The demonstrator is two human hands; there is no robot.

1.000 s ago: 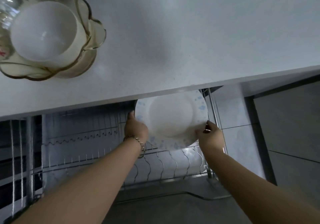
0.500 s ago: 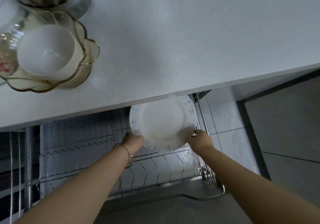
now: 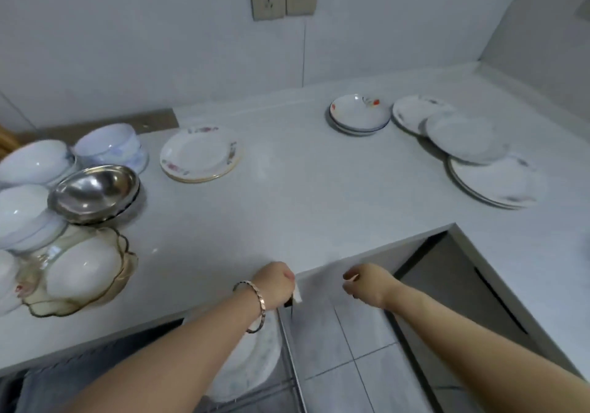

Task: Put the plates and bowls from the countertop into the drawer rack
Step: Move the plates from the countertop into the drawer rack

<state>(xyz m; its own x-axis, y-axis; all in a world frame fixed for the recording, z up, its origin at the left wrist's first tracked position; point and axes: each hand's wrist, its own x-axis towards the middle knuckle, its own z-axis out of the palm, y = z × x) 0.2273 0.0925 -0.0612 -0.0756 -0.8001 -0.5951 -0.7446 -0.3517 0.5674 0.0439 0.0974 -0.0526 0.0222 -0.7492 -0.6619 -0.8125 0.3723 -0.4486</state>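
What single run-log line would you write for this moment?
left hand: empty | right hand: empty | white blue-speckled plate: in drawer rack | white stone countertop: dishes remain

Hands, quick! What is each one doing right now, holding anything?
Left hand: loosely curled, empty, above the plate in the drawer rack.
Right hand: loosely curled, empty.

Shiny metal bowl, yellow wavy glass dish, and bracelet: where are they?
Shiny metal bowl (image 3: 92, 191), head view, inner hollow.
Yellow wavy glass dish (image 3: 126, 264), head view, scalloped right rim.
Bracelet (image 3: 260, 301), head view, links on left wrist.
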